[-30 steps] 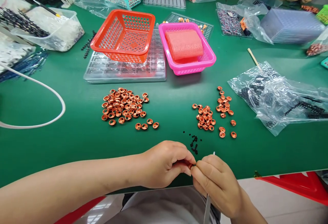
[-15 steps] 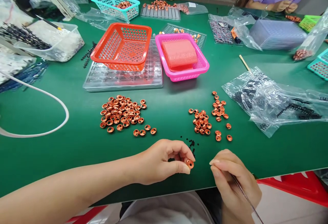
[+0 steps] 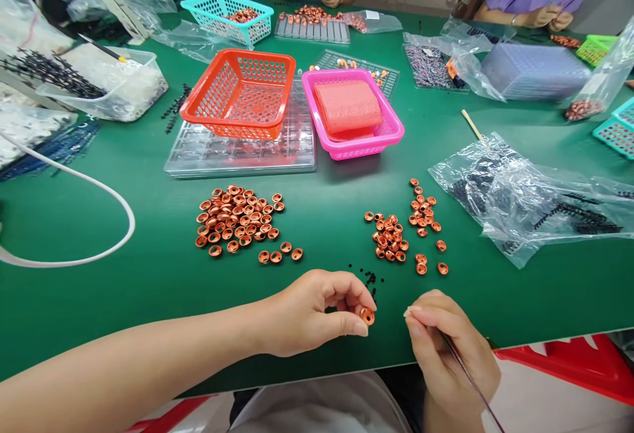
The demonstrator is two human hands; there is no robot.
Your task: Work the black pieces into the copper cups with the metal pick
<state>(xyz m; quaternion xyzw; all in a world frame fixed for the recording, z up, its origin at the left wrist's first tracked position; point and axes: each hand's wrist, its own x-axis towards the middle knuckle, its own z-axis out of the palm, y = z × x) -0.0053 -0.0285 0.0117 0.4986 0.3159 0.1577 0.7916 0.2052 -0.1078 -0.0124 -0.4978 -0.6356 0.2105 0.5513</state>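
My left hand point(image 3: 329, 311) pinches a small copper-coloured cup-shaped piece point(image 3: 367, 316) between thumb and fingertips, its hollow face with a dark hole turned towards me. Just beyond those fingers, several tiny black bits point(image 3: 371, 278) are scattered on the table. To the right, apart from the piece, my right hand point(image 3: 448, 347) is closed round a thin dark rod point(image 3: 473, 383) that slants down towards my lap. Its front end is hidden by the fingers. Similar copper-coloured pieces lie in a large heap point(image 3: 238, 218) at left and a smaller heap point(image 3: 390, 238) at right.
An orange basket point(image 3: 287, 99) rests on clear plastic trays point(image 3: 238, 167). Beside it stands a pink basket point(image 3: 356, 150) with pink foam inside. Clear bags with black parts point(image 3: 500, 182) lie right. A white cord point(image 3: 129, 212) loops in at left. Two other people work across the green table.
My two hands stay almost where they were, with the same piece and rod. Across the table, a person's hands have moved apart, one holding a thin dark tool. The view has shifted slightly.
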